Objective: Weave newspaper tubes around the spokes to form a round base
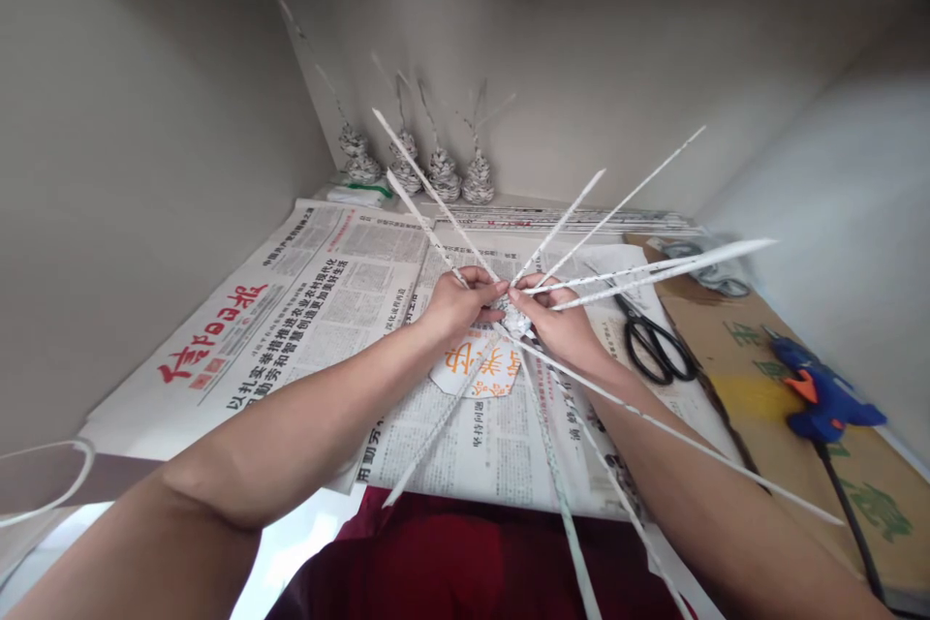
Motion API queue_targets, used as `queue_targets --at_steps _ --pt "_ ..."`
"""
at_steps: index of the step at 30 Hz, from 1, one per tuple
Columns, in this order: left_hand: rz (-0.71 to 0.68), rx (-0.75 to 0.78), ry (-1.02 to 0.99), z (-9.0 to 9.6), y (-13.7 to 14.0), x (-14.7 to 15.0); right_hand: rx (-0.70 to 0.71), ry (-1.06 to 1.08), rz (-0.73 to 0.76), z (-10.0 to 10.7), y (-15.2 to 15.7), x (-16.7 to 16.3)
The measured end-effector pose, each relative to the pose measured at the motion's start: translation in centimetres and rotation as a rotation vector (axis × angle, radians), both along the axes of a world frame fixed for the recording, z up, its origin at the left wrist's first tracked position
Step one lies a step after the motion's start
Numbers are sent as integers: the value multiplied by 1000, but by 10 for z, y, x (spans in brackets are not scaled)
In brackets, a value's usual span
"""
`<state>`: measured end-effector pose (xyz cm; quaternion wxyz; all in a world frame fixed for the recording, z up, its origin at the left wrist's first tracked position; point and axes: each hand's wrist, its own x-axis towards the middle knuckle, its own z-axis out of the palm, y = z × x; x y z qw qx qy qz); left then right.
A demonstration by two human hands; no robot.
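Both my hands meet over the newspaper at a small woven piece [515,318] made of rolled paper strips. My left hand [466,298] pinches its left side between thumb and fingers. On its right side my right hand [556,312] grips the weave, with two long rolled paper strips [654,279] running out over the fingers to the right. More strips fan out from the centre, some upward and some down toward my lap. A white round card [465,370] with orange characters lies just below my hands. My palms and fingers hide part of the weave.
Several finished woven paper pieces [440,172] stand along the back wall, behind a bundle of paper strips [567,218]. Black-handled scissors [658,344] lie to the right. A blue glue gun [821,397] with a black cord rests on cardboard [716,334]. Newspaper [305,310] covers the table; a shelf edge hangs above.
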<state>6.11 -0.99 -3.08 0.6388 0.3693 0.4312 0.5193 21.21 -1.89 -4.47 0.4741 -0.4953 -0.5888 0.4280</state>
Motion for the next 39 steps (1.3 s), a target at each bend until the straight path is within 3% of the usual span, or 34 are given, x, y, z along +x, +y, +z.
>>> queue_targets --at_steps 8,16,25,33,39 --pt "-52 25 33 -2 0 -1 44 52 -74 -6 1 -3" --pt "-15 -45 16 0 0 2 6 105 -145 -4 -2 -9" --pt "-96 -4 73 3 -3 -1 10 64 -158 -6 -2 -8" --pt "-13 3 105 4 -2 0 11 106 -123 -6 -1 -8" --pt "-33 -2 94 4 -1 -1 31 28 -73 0 -3 -3"
